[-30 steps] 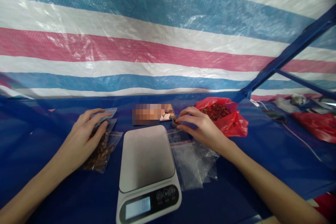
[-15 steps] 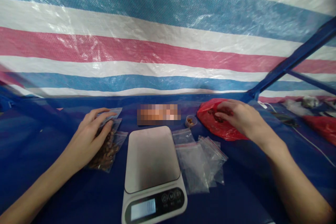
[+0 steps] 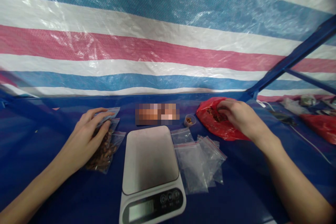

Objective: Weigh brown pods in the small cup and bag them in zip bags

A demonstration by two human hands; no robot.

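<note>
1. The red bag (image 3: pixel 208 127) lies on the blue counter (image 3: pixel 236 185), beyond the scale (image 3: pixel 151 161) and to its right. Its mouth opens upward, probably so that fingers can enter from above.
2. The right hand (image 3: pixel 240 117) reaches into this mouth, where reddish-brown pieces (image 3: pixel 213 114) show. Its fingertips are hidden, so I cannot tell if this grip is closed on anything.
3. The left hand (image 3: pixel 89 131) lies over the filled clear bags (image 3: pixel 105 157), thumb and fingers apart. I think this loose grip only steadies them.
4. The red bag's long axis runs mostly from left to right, its right end nearer to the person.
5. The filled clear bags point their zip ends away and rightward, their bulging ends toward the person.
6. The small cup (image 3: pixel 190 125) stands upright just beside the red bag, perhaps for easy reach.
7. The scale's display faces the person, which seems convenient for reading.
</note>
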